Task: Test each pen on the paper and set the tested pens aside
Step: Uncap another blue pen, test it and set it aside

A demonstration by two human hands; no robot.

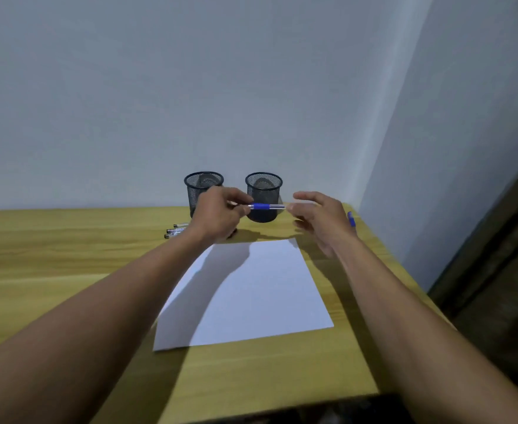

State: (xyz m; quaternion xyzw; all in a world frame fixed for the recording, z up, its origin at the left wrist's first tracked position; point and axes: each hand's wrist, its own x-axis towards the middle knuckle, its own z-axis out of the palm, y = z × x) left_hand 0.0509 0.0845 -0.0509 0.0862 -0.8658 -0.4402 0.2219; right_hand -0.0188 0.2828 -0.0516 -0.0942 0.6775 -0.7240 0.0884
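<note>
My left hand (221, 214) pinches a pen (265, 206) with a blue grip and holds it level above the table, in front of the right mesh cup. My right hand (318, 221) is at the pen's right end, its fingertips closed on a pale clear cap (302, 205) that lies in line with the pen. A blank white sheet of paper (251, 295) lies on the table below both hands. Three capped pens (175, 231) lie together on the table left of my left wrist. Another blue pen (351, 218) lies behind my right hand near the table's right edge.
Two black mesh pen cups (203, 186) (263, 191) stand side by side at the back of the wooden table (52, 255), against the wall. The table's right edge (404, 270) drops off to a dark floor.
</note>
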